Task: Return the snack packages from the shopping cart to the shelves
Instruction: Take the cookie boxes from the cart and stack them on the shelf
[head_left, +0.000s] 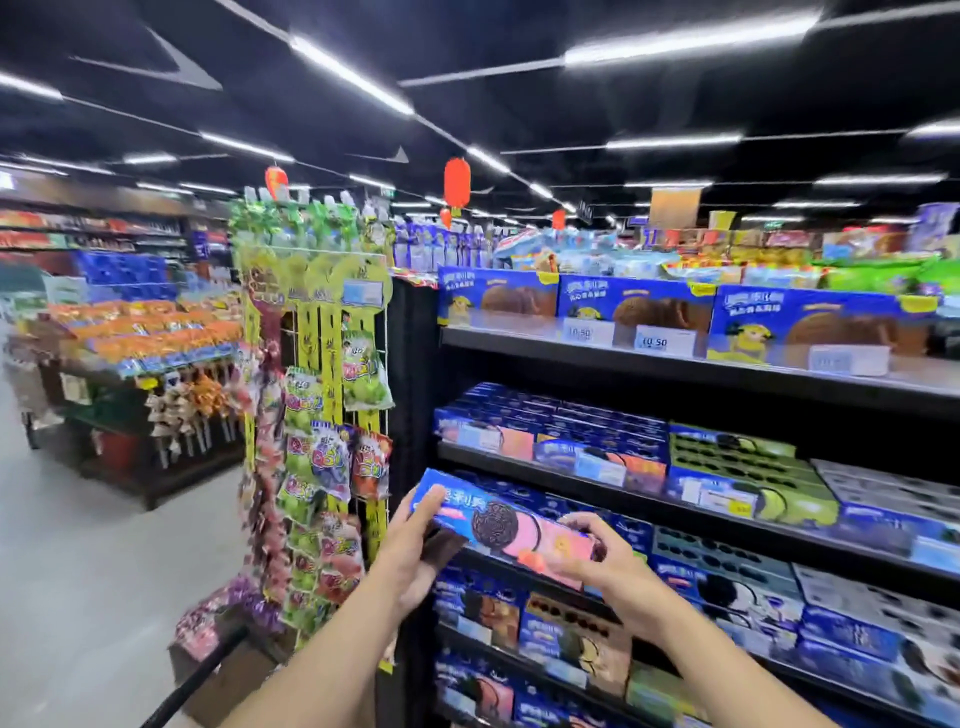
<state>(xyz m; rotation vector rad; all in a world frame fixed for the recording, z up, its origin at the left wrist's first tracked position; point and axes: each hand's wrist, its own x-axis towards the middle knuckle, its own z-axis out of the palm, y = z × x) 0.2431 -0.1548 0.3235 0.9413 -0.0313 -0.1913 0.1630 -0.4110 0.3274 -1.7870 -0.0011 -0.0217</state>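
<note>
I hold a long blue and pink cookie box (501, 525) with both hands in front of the shelves. My left hand (413, 545) grips its left end, thumb on the front face. My right hand (597, 558) grips its right end from above. The box is tilted, its left end higher, and it sits just before the edge of a dark shelf (675, 512) stacked with similar blue cookie boxes (602, 457). A dark bar (197, 675) at the bottom left may be the cart's handle; the cart itself is out of view.
A wire rack of hanging candy bags (322, 415) stands just left of the shelving end. Further left, across the grey floor (78, 545), is a low display of orange packets (150, 332). The top shelf holds large blue boxes (634, 306) with price tags.
</note>
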